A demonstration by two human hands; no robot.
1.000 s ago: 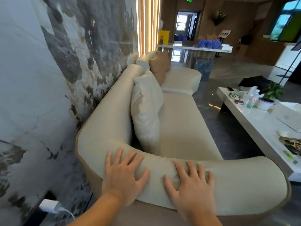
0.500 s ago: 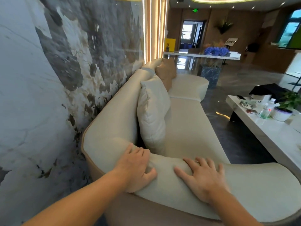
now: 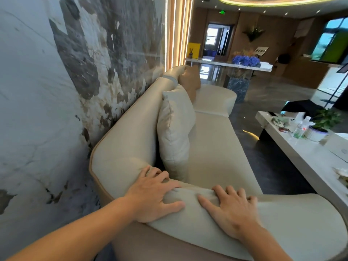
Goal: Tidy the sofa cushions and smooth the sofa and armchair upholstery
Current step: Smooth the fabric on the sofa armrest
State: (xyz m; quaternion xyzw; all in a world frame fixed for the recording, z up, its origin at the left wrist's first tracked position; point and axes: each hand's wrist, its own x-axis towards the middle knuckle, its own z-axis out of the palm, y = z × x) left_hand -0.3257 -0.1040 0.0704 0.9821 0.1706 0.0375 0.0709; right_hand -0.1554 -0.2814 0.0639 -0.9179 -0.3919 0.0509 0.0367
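Showing two hands: left hand [image 3: 154, 194], right hand [image 3: 232, 212]; two cushions: cream cushion [image 3: 176, 130], tan cushion [image 3: 190, 81]; one sofa [image 3: 211, 147]; one coffee table [image 3: 301, 157]

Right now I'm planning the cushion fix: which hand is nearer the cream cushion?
Left. The left hand lies on the sofa arm just below the cream cushion, fingertips nearly at its lower corner. The right hand rests farther along the arm, away from it.

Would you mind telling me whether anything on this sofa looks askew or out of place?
Only mildly: the cream cushion stands on edge, leaning against the backrest, and the tan cushion behind it tilts too. The armrest fabric shows a soft crease between the left hand and right hand.
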